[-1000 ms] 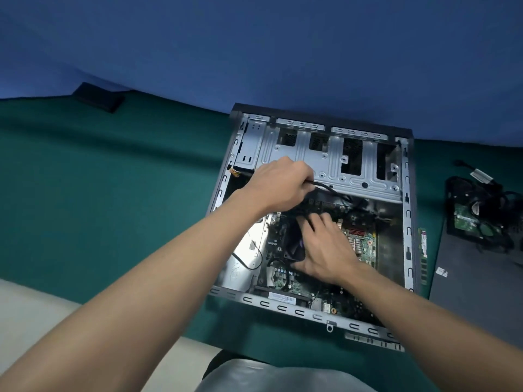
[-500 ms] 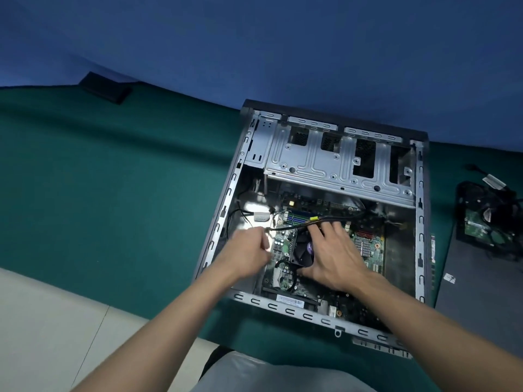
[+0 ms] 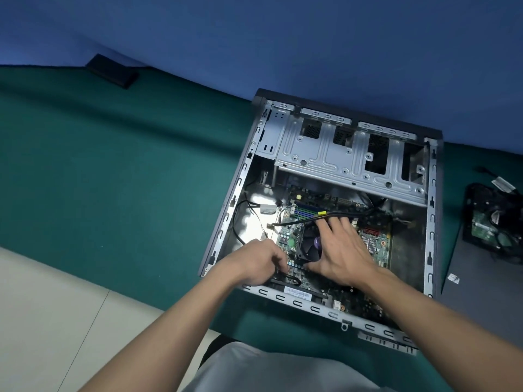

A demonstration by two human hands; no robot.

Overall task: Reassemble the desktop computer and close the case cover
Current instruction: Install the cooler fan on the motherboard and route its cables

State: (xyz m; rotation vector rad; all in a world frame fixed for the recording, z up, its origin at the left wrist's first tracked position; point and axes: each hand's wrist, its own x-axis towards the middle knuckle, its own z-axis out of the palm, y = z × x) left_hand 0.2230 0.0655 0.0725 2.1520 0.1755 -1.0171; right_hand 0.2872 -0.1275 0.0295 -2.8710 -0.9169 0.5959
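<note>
Half under the spread right hand [image 3: 342, 250] sits the cooler fan [image 3: 310, 246] — likely rigid yet fragile, best held by its frame — while the left hand [image 3: 259, 261], just beside, pinches a limp black cable [image 3: 288, 278].

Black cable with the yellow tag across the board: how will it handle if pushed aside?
Probably floppy: the black cable bends in a loose curve past the fan. Likely light, being thin. Its left end looks unplugged, so a push should swing it rather than resist.
</note>
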